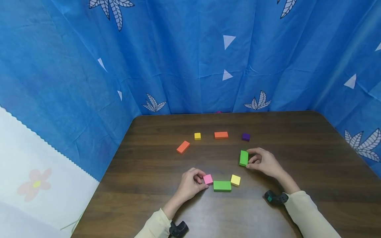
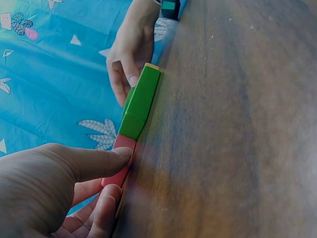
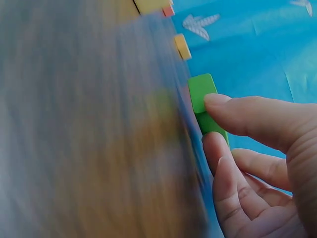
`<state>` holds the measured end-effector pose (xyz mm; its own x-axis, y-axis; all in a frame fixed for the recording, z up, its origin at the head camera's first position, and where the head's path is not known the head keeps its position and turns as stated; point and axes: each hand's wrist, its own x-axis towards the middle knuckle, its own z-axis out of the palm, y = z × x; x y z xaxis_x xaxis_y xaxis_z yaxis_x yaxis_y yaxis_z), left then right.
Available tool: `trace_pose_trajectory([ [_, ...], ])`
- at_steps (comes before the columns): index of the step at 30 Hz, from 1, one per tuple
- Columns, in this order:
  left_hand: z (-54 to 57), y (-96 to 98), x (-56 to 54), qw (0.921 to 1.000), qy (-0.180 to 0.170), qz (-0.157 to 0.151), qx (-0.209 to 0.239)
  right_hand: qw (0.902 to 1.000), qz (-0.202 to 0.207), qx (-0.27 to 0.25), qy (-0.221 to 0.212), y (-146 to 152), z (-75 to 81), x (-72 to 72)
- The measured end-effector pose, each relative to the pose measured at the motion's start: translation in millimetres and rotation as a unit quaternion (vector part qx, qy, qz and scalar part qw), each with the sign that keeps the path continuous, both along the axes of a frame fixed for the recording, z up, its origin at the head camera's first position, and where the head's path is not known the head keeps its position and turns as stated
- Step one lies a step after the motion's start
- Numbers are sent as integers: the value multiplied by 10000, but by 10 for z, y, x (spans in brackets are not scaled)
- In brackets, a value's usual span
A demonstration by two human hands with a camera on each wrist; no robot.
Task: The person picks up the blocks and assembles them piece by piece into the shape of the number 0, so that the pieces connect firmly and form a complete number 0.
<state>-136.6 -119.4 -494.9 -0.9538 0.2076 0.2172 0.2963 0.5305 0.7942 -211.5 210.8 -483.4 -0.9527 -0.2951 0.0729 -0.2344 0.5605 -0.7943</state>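
Observation:
My left hand [image 1: 190, 185] pinches a small pink block [image 1: 208, 179] by its edges, with the thumb [image 2: 121, 154] on its near side in the left wrist view. The pink block's right end meets a long green block [image 1: 222, 186] lying flat on the table. At that block's other end sits a pale yellow block [image 1: 235, 180], slightly turned. Farther back on the right, my right hand [image 1: 266, 162] holds a second green block [image 1: 243, 158] between thumb and fingers. Its long side points away from me.
Behind them, an orange block [image 1: 183, 147], a small yellow block [image 1: 197, 136], another orange block [image 1: 221, 135] and a purple block [image 1: 245, 137] form a spaced arc on the brown wooden table [image 1: 143, 165]. A blue curtain [image 1: 184, 59] hangs along the table's far edge.

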Motion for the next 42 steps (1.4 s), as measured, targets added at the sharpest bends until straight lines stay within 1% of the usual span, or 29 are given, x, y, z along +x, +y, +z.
trace_pose_trajectory([
  [5, -1, -4, 8, 10000, -69, 15, -22, 9995, 309, -11, -14, -137, 10, 52],
  [9, -5, -8, 2, 10000, -60, 15, -53, 9987, 495, 21, 69, -200, 23, 75],
  [12, -9, -11, -5, 10000, -5, 13, -66, 9982, 593, 34, 49, -231, 35, 86],
  [16, -7, -18, -5, 10000, 0, 7, -71, 9975, 701, 2, -98, -252, 36, 90],
  [24, 12, -19, -14, 9999, -88, -5, -81, 9972, 727, -41, -191, -243, 19, 71],
  [27, 11, -17, -20, 9999, -112, -21, -84, 9974, 711, -38, -104, -243, 15, 73],
  [32, -2, -17, -21, 9999, -130, -39, -49, 9971, 737, -68, 170, -256, 11, 93],
  [38, -9, -16, -5, 9999, -116, -47, -8, 9975, 681, -20, 168, -269, -18, 113],
  [42, -4, -17, -1, 9999, -97, -38, -4, 9970, 737, -13, 242, -275, -28, 116],
])
